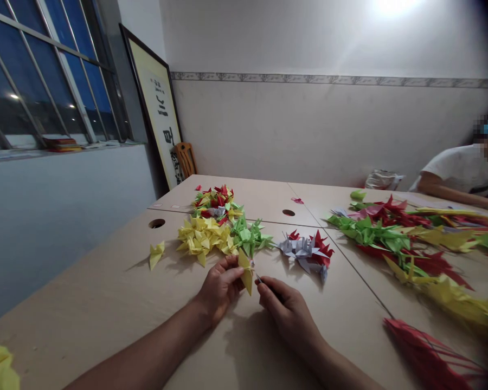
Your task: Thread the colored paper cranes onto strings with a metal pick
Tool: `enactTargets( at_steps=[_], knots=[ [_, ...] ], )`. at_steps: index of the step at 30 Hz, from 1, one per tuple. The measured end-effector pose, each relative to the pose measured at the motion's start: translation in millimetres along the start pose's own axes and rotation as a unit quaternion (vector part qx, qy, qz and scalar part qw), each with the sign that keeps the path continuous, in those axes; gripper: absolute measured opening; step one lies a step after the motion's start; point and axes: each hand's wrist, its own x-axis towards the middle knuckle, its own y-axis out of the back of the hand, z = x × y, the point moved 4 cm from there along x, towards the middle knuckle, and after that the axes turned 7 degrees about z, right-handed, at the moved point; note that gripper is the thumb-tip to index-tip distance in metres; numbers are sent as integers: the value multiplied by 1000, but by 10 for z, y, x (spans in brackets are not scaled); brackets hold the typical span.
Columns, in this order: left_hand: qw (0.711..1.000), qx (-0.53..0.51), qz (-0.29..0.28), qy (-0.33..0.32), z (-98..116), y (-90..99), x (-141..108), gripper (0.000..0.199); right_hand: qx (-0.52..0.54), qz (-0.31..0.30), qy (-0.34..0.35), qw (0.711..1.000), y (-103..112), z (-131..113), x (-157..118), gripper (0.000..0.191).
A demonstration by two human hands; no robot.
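My left hand (223,284) pinches a yellow origami piece (246,275) with pointed ends, held upright just above the table. Close by on its right, my right hand (287,306) is closed around a thin dark tool (260,279). The tool's tip points at the paper; its exact kind is too small to make out, and I cannot tell whether it touches. Behind my hands lie heaps of yellow origami (205,235) and green origami (250,235). Grey-white origami (301,248) with red pieces sits beyond my right hand. A single yellow piece (156,254) lies apart at left.
A multicoloured origami pile (217,203) stands farther back. Long strands of folded paper (374,233) spread over the right side, with a red bundle (423,352) nearer. The table (106,303) has cable holes (156,223). A person (455,168) in white sits at far right.
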Motion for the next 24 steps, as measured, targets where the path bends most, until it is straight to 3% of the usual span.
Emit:
enactTargets(
  at_steps=[5, 8, 15, 24],
  knots=[
    [988, -90, 63, 106, 1, 49, -15, 27, 15, -10, -5, 1000, -12, 28, 11, 26],
    [982, -103, 68, 143, -30, 41, -44, 30, 12, -13, -1, 1000, -22, 20, 0, 26],
    [980, -115, 77, 146, -45, 53, -52, 27, -30, -15, 13, 999, -31, -35, -3, 24],
    [984, -91, 41, 148, -81, 55, -60, 30, -35, -11, 19, 999, -36, -28, -6, 24]
  ],
)
